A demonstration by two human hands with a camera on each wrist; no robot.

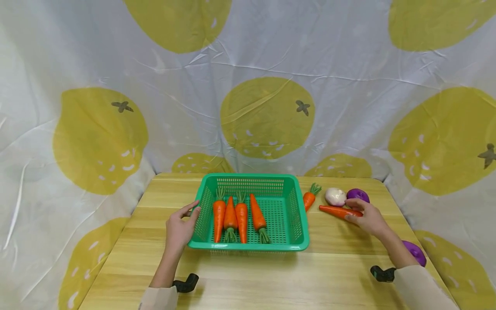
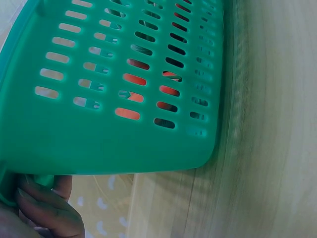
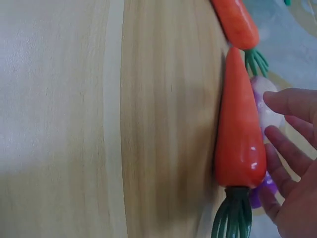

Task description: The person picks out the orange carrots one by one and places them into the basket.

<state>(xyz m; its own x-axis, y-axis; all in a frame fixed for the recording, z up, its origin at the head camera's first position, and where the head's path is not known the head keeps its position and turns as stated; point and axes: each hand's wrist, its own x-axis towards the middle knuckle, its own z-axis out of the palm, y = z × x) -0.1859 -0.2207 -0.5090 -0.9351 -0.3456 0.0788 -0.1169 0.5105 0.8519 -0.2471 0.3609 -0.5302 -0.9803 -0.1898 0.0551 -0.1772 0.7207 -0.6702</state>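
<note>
My left hand (image 1: 181, 224) grips the left rim of a green plastic basket (image 1: 252, 247), fingers curled over its edge. Inside it, several orange carrots (image 1: 219, 215) with green stems lie side by side, tips pointing different ways. Over at the right, my right hand (image 1: 368, 217) reaches to a loose carrot (image 1: 335, 211) on the table. In the right wrist view its fingers (image 3: 287, 148) are spread and loosely bent alongside that carrot, not closed round it. Just behind lie a whitish round vegetable (image 1: 335, 196) and a purple one (image 1: 357, 194).
Another carrot (image 1: 309, 200) lies close to the basket's right side, partly hidden by it. A purple round vegetable (image 1: 414, 252) sits near the table's right edge, partly behind my right forearm. Behind the wooden table (image 1: 248, 280) hangs a fruit-printed cloth (image 1: 186, 107).
</note>
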